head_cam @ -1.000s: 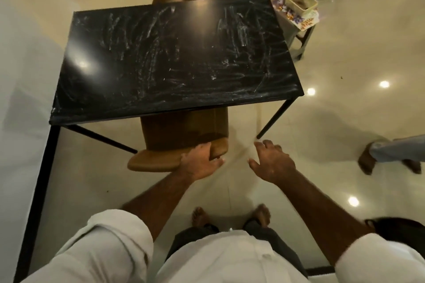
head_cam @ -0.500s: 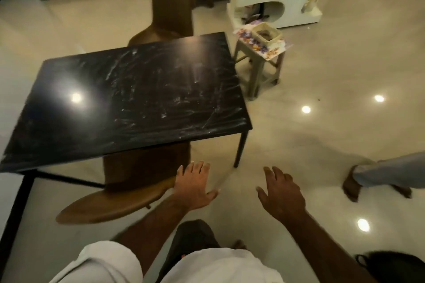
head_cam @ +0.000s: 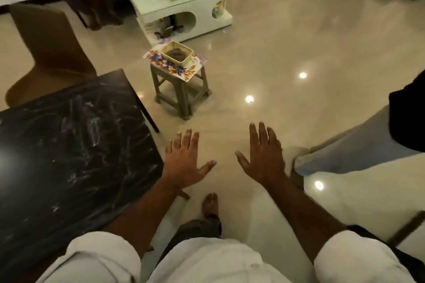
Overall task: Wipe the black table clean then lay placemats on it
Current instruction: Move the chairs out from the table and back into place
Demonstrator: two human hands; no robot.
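Right, the black table (head_cam: 69, 145) fills the lower left of the view, and it is a mess: pale, chalky smears and streaks run across nearly all of its dark, glossy top. By the look of it, the wiping has not yet begun, so the task sits at its very first step, and nothing lies on the top at all.

Over past the table's far corner stands a small stool (head_cam: 184, 96), well apart from both hands. On it lie flowered placemats (head_cam: 181, 71), overhanging its edges, and on those sits a cream tub (head_cam: 173, 59) with something dark inside. It could be a cloth, but I cannot tell.

Now the hands. The left hand (head_cam: 184, 163) hovers just beside the table's right edge, palm down, fingers straight and spread, holding nothing. The right hand (head_cam: 262, 156) hangs level with it above the shiny floor, fingers apart too, equally empty.

So the next move, I'd judge, calls for a wiper: step to the stool, reach into that tub, and bring something back before any mat goes down.
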